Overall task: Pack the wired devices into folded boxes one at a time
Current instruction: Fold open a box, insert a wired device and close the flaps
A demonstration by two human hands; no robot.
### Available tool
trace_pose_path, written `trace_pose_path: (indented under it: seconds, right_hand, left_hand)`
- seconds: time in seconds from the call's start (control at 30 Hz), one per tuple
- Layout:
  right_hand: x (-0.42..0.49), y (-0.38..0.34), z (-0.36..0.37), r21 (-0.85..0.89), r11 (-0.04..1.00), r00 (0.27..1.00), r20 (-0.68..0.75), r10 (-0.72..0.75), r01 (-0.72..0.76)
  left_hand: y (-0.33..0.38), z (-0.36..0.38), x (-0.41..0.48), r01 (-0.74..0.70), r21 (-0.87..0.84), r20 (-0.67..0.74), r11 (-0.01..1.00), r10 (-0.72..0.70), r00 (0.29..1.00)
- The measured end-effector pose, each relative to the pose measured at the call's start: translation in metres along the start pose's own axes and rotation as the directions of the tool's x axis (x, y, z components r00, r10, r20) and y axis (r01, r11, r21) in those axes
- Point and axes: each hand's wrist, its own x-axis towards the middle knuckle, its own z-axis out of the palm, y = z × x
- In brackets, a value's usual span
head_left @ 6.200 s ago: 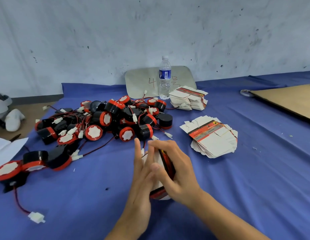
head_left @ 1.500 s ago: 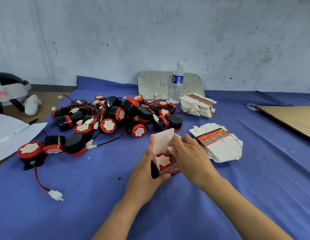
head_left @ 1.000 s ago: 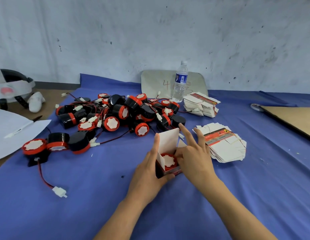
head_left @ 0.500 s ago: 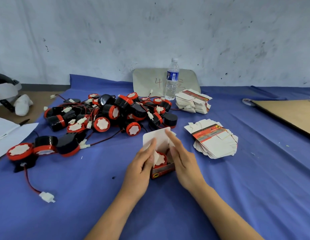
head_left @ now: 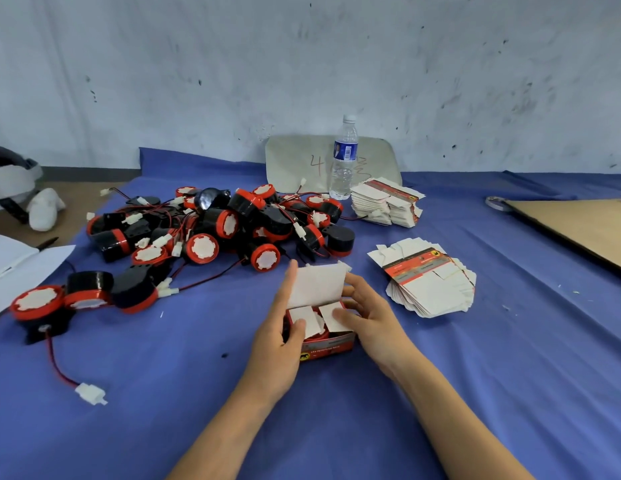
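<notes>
Now — left hand (head_left: 276,341) grips box (head_left: 331,346) | right hand (head_left: 371,323) grips it too | box between both hands

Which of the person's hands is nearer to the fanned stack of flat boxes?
Right. The right hand holds the open box close beside the fanned stack of flat boxes; the left hand holds the box's other side, farther off.

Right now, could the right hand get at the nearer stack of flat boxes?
Probably yes: the nearer stack lies just right of the right hand on the blue cloth, nothing between them. But that hand is holding the open box.
</notes>
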Motion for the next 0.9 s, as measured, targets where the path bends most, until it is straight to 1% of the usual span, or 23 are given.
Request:
trace_pose_path:
  seconds: [0.07, 0.17, 0.27, 0.3, 0.4, 0.5, 0.57, 0.63, 0.67, 0.73, 0.77, 0.9]
  right_hand:
    - [-0.004, -0.001, 0.001, -0.009, 0.999, 0.998, 0.014, -0.054, 0.054]
    - [-0.008, -0.003, 0.003, -0.014, 0.998, 0.997, 0.040, -0.065, 0.066]
    - [-0.008, -0.004, 0.005, 0.010, 0.995, 0.995, -0.041, -0.094, 0.094]
    - [-0.008, -0.004, 0.005, 0.006, 0.994, 0.993, -0.048, -0.106, 0.106]
    - [-0.009, -0.003, 0.005, -0.002, 0.994, 0.994, 0.020, -0.106, 0.106]
    - [-0.008, -0.002, 0.007, 0.016, 0.996, 0.996, -0.020, -0.089, 0.090]
    - [-0.007, 0.002, 0.009, -0.023, 0.995, 0.995, -0.045, -0.094, 0.093]
    - [-0.006, 0.007, 0.009, -0.056, 0.996, 0.995, -0.063, -0.075, 0.072]
    - [-0.005, 0.007, 0.009, -0.062, 0.996, 0.996, -0.069, -0.062, 0.057]
    - [-0.005, 0.007, 0.007, -0.078, 0.996, 0.995, -0.077, -0.060, 0.054]
    - [-0.004, 0.008, 0.007, -0.080, 0.995, 0.995, -0.079, -0.059, 0.053]
    - [-0.006, 0.008, 0.008, -0.052, 0.998, 0.994, -0.092, -0.053, 0.048]
  left_hand:
    - [-0.001, -0.001, -0.001, -0.023, -0.002, -0.018, 1.000, 0.023, 1.000]
    - [-0.003, -0.003, 0.000, -0.039, -0.002, -0.010, 0.999, 0.039, 0.999]
    - [-0.002, -0.003, -0.001, -0.050, 0.013, -0.009, 0.999, 0.050, 0.999]
    - [-0.002, -0.003, -0.002, -0.051, 0.026, -0.012, 0.998, 0.051, 0.999]
    - [-0.005, -0.002, -0.001, -0.054, 0.035, -0.010, 0.998, 0.054, 0.998]
    - [-0.004, 0.001, -0.002, -0.053, 0.006, -0.034, 0.999, 0.053, 0.998]
    - [-0.004, 0.005, -0.005, -0.086, 0.067, -0.136, 0.994, 0.094, 0.986]
    - [-0.005, 0.007, -0.007, -0.132, 0.220, -0.273, 0.967, 0.191, 0.943]
    - [-0.006, 0.008, -0.008, -0.151, 0.311, -0.292, 0.938, 0.246, 0.924]
    - [-0.006, 0.010, -0.011, -0.210, 0.444, -0.209, 0.871, 0.329, 0.921]
    - [-0.005, 0.012, -0.013, -0.239, 0.475, -0.154, 0.847, 0.347, 0.925]
    - [0.001, 0.019, -0.021, -0.312, 0.538, 0.047, 0.783, 0.342, 0.938]
